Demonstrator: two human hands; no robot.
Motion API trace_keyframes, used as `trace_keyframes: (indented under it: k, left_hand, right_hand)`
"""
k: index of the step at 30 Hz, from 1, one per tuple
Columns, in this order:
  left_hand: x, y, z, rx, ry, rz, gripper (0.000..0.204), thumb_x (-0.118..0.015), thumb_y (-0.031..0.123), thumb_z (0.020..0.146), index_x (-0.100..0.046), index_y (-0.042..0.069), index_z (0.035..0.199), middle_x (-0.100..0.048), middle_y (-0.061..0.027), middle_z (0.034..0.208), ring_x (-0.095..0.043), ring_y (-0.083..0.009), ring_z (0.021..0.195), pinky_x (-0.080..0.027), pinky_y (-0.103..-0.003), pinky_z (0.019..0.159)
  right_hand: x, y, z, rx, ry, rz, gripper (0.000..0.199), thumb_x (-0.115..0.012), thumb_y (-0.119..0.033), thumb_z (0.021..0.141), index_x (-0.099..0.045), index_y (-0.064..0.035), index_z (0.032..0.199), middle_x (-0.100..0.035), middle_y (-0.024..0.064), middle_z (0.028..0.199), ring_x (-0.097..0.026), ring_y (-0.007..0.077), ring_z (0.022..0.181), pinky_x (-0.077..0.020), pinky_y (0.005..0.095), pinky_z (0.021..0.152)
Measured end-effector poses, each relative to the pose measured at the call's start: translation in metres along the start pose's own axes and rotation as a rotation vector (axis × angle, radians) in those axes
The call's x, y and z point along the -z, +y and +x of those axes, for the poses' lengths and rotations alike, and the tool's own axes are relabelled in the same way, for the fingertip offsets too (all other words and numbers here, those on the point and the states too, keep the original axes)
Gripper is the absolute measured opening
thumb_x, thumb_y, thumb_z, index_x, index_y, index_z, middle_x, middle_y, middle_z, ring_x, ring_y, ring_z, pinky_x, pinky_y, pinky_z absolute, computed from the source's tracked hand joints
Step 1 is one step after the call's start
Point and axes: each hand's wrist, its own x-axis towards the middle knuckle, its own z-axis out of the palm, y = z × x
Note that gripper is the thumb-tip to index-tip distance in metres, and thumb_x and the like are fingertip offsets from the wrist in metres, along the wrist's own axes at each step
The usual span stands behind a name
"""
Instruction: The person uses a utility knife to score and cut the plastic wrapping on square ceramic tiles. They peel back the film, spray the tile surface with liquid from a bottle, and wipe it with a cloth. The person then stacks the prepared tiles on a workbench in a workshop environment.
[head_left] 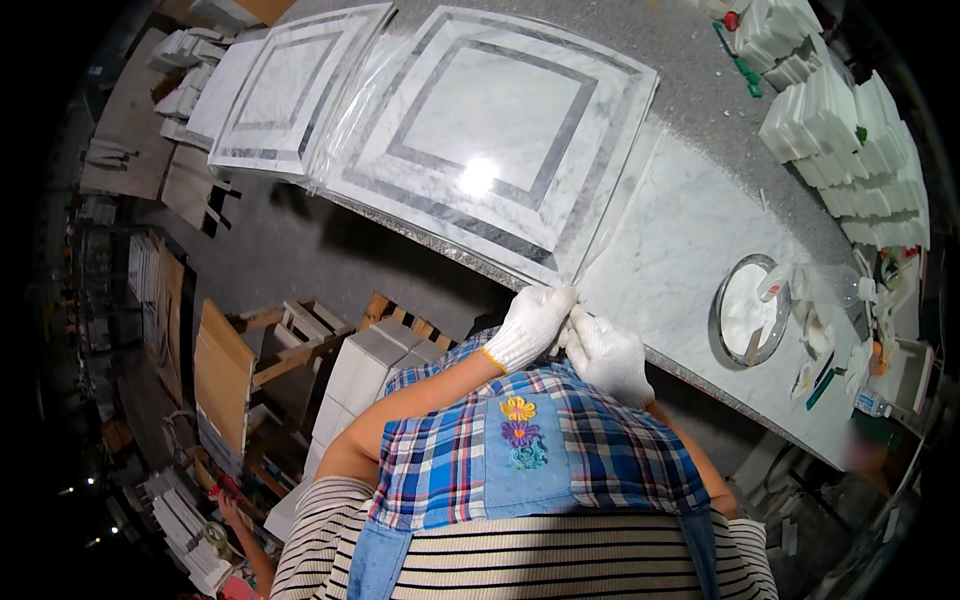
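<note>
My left hand (531,322) and my right hand (606,356), both in white knit gloves, meet just in front of my apron. The fingers of each are curled and pinched together; whatever lies between them is too small or hidden to name. They are at the near corner of a large square marble panel (490,105), white with two grey border bands and a bright glare on it. My left hand is closest to that corner, though I cannot tell if it touches. The panel lies flat on a stone-topped table (680,220).
Left of it lies a second banded panel (285,90), with plastic film (350,110) between. At right are a round metal tray (748,312) of white material, a clear bottle (825,284) and stacked white tiles (840,150). Boxes (365,375) stand left; another person's arm (245,540) shows lower left.
</note>
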Motion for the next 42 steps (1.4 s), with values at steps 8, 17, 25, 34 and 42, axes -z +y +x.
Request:
trace_keyframes:
  k: [8, 17, 25, 34, 42]
  left_hand:
    - [0.001, 0.006, -0.015, 0.058, -0.134, 0.063, 0.042, -0.063, 0.031, 0.102, -0.067, 0.002, 0.072, -0.062, -0.0044, 0.060, -0.051, -0.0105, 0.046, -0.038, -0.027, 0.043]
    - [0.021, -0.017, -0.019, 0.009, -0.375, -0.301, 0.072, -0.041, 0.064, 0.108, -0.070, 0.005, 0.079, -0.056, -0.0026, 0.055, -0.047, -0.0152, 0.045, -0.039, -0.029, 0.046]
    - [0.028, -0.026, -0.006, -0.075, -0.873, -1.014, 0.087, -0.017, 0.068, 0.109, -0.069, 0.004, 0.082, -0.030, -0.0002, 0.046, -0.035, -0.0205, 0.044, -0.036, -0.038, 0.048]
    - [0.024, -0.029, -0.015, -0.186, -0.972, -1.003, 0.088, -0.016, 0.070, 0.108, -0.071, 0.004, 0.086, -0.031, -0.0003, 0.047, -0.037, -0.0211, 0.046, -0.039, -0.039, 0.053]
    - [0.020, -0.031, -0.019, -0.201, -1.026, -1.027, 0.086, -0.019, 0.071, 0.107, -0.071, 0.004, 0.096, -0.037, 0.0007, 0.048, -0.040, -0.0174, 0.046, -0.039, -0.035, 0.054]
  right_hand:
    - [0.010, -0.001, -0.014, -0.059, -0.126, -0.065, 0.033, -0.067, -0.015, 0.091, -0.068, -0.0074, 0.123, -0.067, 0.0128, 0.077, -0.068, 0.0322, 0.068, -0.0561, 0.0436, 0.060]
    - [0.031, -0.006, -0.018, -0.436, 0.286, 0.273, 0.049, -0.075, -0.012, 0.091, -0.064, 0.0035, 0.136, -0.067, 0.0153, 0.081, -0.066, 0.0245, 0.067, -0.0544, 0.0343, 0.062]
    - [0.031, -0.011, -0.001, -0.611, -0.085, 1.252, 0.027, -0.064, -0.009, 0.104, -0.064, 0.0032, 0.128, -0.065, 0.0022, 0.093, -0.055, 0.0054, 0.078, -0.0477, 0.0219, 0.071]
    - [0.016, -0.008, 0.006, -0.529, -0.019, 0.531, 0.019, -0.070, -0.020, 0.099, -0.071, -0.0046, 0.111, -0.074, 0.0130, 0.094, -0.072, 0.0220, 0.084, -0.0557, 0.0362, 0.073]
    - [0.031, -0.020, 0.010, -0.426, -0.089, 0.713, 0.021, -0.067, -0.023, 0.100, -0.070, -0.0074, 0.113, -0.071, 0.0153, 0.089, -0.072, 0.0242, 0.083, -0.0544, 0.0376, 0.074]
